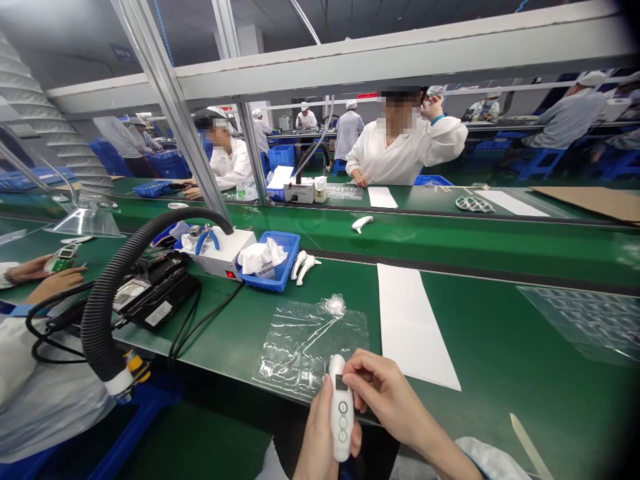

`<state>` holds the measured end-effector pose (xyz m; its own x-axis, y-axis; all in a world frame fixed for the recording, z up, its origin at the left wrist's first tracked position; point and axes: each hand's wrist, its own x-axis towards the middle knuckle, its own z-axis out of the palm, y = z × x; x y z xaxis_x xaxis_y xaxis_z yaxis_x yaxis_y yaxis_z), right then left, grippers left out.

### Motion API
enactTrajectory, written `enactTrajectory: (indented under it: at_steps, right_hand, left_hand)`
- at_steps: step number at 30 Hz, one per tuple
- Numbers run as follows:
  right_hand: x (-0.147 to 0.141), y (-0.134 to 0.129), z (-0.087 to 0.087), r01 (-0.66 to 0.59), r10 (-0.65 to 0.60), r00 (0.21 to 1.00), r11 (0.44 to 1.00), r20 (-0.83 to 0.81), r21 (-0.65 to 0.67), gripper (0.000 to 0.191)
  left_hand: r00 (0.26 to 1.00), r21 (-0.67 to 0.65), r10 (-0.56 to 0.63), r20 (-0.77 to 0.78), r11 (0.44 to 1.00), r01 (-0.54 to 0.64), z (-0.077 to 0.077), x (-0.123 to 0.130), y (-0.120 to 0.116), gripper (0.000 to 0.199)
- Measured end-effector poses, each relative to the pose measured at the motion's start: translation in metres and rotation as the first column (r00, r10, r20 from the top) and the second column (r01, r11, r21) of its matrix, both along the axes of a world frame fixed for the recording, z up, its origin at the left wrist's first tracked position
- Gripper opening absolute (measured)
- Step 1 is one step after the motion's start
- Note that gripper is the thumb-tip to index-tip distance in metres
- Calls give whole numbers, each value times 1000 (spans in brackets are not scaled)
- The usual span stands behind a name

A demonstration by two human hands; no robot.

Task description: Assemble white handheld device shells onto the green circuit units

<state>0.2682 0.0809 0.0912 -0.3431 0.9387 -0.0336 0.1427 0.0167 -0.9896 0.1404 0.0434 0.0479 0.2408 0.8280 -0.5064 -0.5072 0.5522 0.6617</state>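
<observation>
My left hand (pixel 319 427) is wrapped round a white handheld thermometer (pixel 342 437), upright near the table's front edge. It has a small dark screen near its top and three round buttons below. My right hand (pixel 383 393) is beside it, thumb and forefinger pinched together at the screen's right edge; whatever they may hold is too small to make out. Just beyond my hands lies a clear plastic sheet (pixel 305 343), with a crumpled clear piece (pixel 335 305) at its far edge. To the right of the sheet is a long white paper (pixel 413 327).
A blue bin (pixel 273 283) with white cloths stands beside white curved housings (pixel 305 267) and a white box (pixel 225 257). A black hose (pixel 95 300) arches at left. Another housing (pixel 362 224) lies on the green belt (pixel 450 240). A co-worker's hands (pixel 53 287) hold a device at left.
</observation>
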Motion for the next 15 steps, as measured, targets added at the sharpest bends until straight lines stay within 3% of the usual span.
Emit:
enactTrajectory:
  at_steps: [12, 15]
  right_hand:
    - [0, -5, -1, 26, -35, 993, 997, 115, 73, 20]
    - [-3, -7, -2, 53, -53, 997, 999, 64, -2, 20]
  left_hand:
    - [994, 5, 1, -106, 1000, 0, 3, 0, -4, 62]
    - [988, 30, -13, -157, 999, 18, 6, 0, -5, 65]
